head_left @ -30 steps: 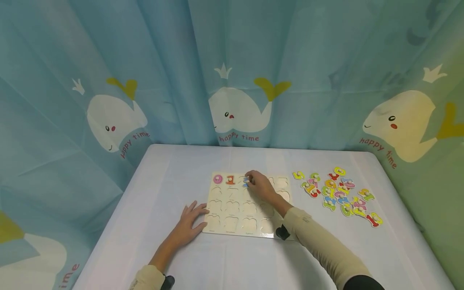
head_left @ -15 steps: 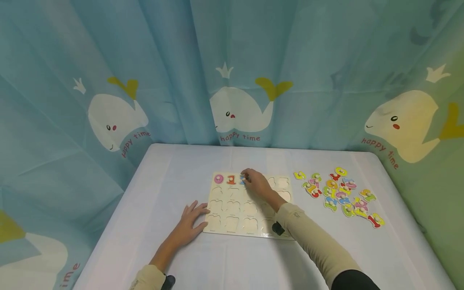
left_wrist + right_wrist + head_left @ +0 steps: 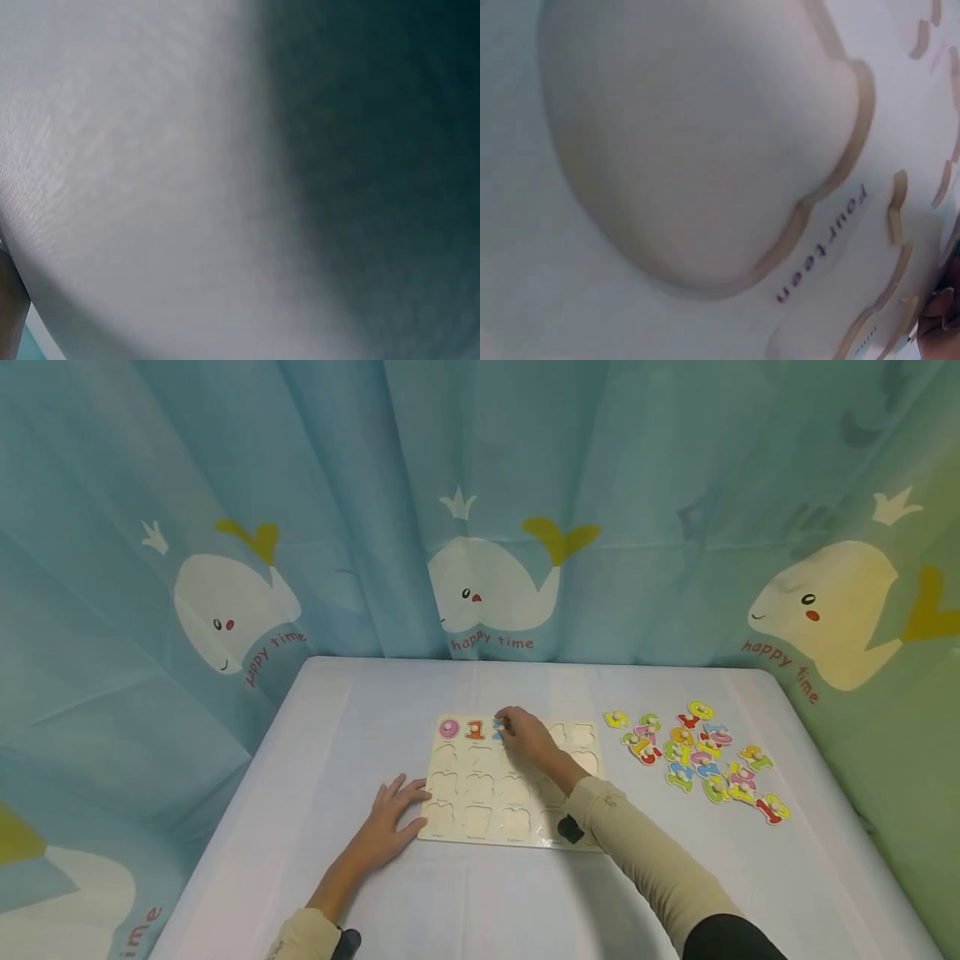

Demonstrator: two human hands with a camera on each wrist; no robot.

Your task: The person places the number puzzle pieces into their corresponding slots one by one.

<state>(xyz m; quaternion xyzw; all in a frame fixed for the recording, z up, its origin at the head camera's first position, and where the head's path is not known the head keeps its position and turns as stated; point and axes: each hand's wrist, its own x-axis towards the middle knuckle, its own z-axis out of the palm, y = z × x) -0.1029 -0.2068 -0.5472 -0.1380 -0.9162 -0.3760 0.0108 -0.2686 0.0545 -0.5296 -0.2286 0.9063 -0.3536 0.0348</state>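
Observation:
My right hand (image 3: 531,739) is over the top row of a pale number puzzle board (image 3: 495,837). Its thumb and fingers pinch a blue number piece (image 3: 497,732), mostly hidden behind them, at the third recess. To its left, a pink 0 (image 3: 448,728) and an orange 1 (image 3: 475,729) sit in their recesses. My left hand (image 3: 387,827) lies on the table with fingers spread, fingertips touching the board's left edge. The right wrist view shows a recess (image 3: 705,150) near the word "Fourteen", with part of the hand at the right edge.
Right of the board lies a loose cluster of colourful number pieces (image 3: 703,760) with knobs, several overlapping. A yellow 5 (image 3: 617,719) lies nearest the board. The white table (image 3: 360,710) backs onto a blue curtain (image 3: 360,568) with whale prints. The left wrist view is mostly blurred cloth.
My right hand has shifted slightly left and away from me with the blue number piece, which sits closer to the orange 1. My left hand has stayed in place.

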